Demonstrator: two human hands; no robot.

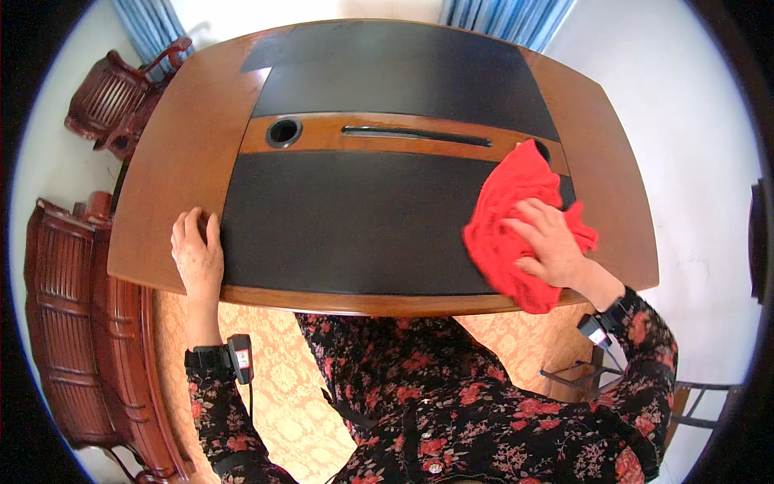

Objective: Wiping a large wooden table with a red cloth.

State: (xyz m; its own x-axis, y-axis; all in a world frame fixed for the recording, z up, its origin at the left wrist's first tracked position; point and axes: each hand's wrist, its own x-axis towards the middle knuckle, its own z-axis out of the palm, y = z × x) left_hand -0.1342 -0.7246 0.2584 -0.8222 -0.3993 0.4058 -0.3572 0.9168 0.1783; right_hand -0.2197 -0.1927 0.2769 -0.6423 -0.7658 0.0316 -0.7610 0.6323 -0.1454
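Observation:
My right hand (547, 245) is pressed over a bunched red cloth (508, 206) and holds it against the right part of the desk. The cloth's upper tip partly covers a round grommet hole (539, 150), and its lower end hangs over the front edge. On the left, my left hand (199, 248) rests on the brown wood of the desk (175, 151), beside the black inset panel (357, 224). Its fingers are slightly apart, with nothing in them.
A wooden strip across the desk has another round grommet hole (283, 132) and a long slot (417, 135). Carved wooden seats (72, 327) stand along the left. Blue curtains (508, 24) hang behind. A black metal frame (574, 370) stands at lower right.

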